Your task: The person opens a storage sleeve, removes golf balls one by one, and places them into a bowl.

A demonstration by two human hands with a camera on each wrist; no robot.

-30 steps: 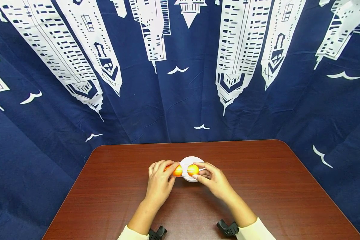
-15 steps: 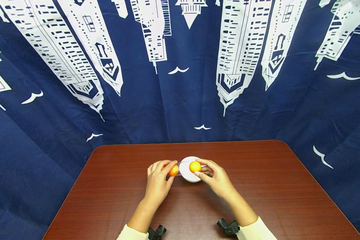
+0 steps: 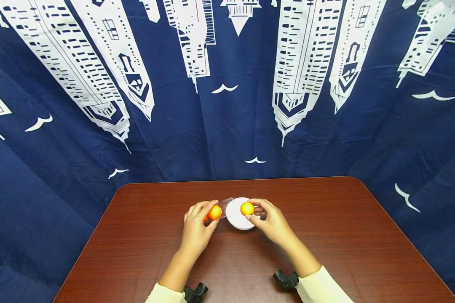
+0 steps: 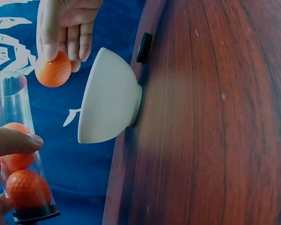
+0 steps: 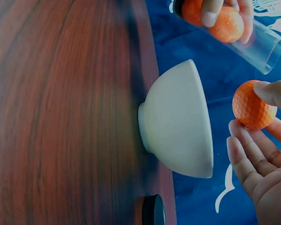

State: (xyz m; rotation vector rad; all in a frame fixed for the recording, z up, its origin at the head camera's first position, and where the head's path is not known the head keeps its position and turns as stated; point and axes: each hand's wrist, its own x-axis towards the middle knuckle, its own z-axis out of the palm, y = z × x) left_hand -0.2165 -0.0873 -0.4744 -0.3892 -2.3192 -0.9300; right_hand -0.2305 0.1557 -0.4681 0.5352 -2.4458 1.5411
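My left hand (image 3: 196, 229) grips a clear plastic tube (image 4: 11, 101) with a black cap at its lower end. Orange golf balls (image 4: 28, 190) sit inside, two of them plain to see past the fingers. The tube's uncapped mouth points up and toward the bowl's side. Over the white bowl (image 3: 236, 218), my right hand (image 3: 274, 225) pinches a single orange golf ball (image 5: 254, 105) between thumb and fingers, apart from the tube. In both wrist views the ball is above the bowl's rim. The bowl's inside is out of sight there.
A small black round lid (image 4: 144, 48) lies on the brown wooden table (image 3: 155, 252), beside the bowl on the right hand's side. Behind the table hangs a dark blue cloth (image 3: 227, 134) printed with white buildings and birds.
The right hand has drawn the golf ball right, out of the tube's mouth. The left hand has shifted slightly left with the tube, whose mouth now tilts more away from me.
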